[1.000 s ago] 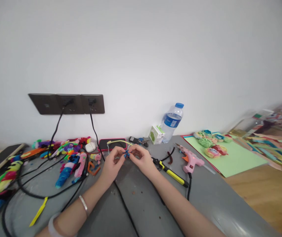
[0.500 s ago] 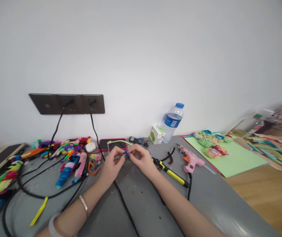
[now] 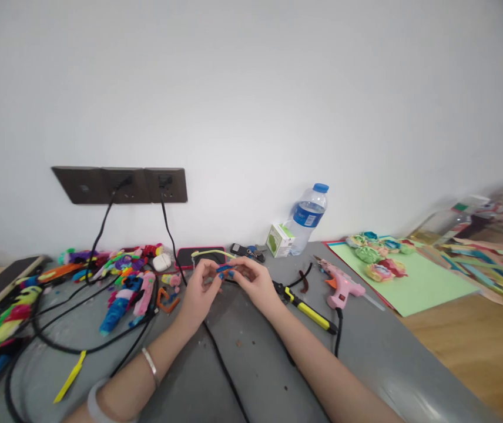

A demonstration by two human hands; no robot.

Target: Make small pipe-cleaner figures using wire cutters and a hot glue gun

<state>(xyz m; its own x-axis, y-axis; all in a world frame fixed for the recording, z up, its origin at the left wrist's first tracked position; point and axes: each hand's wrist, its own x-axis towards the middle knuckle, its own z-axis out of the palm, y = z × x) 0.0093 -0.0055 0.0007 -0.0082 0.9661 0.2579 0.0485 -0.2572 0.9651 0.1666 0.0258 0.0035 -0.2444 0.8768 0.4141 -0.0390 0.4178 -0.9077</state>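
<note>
My left hand [image 3: 201,291] and my right hand [image 3: 255,284] meet above the middle of the grey table. Between their fingertips they pinch a small blue strip [image 3: 225,268], partly hidden by the fingers; its exact kind is not clear. Just behind the hands a yellow-green stem [image 3: 210,252] curves over a phone with a pink edge [image 3: 185,257]. To the right of my right hand lies a tool with yellow and black handles [image 3: 308,311], its head partly covered by the hand.
A pink hot glue gun [image 3: 342,288] lies at right with its cord running forward. Behind stand a water bottle [image 3: 308,218] and a small box [image 3: 279,240]. Colourful fuzzy pieces [image 3: 121,302] and black cables [image 3: 70,351] spread at left. Paper flowers rest on green paper [image 3: 432,288].
My fingers have shifted slightly around the blue strip, which now shows stretched between both hands. Both arms have stayed almost where they were.
</note>
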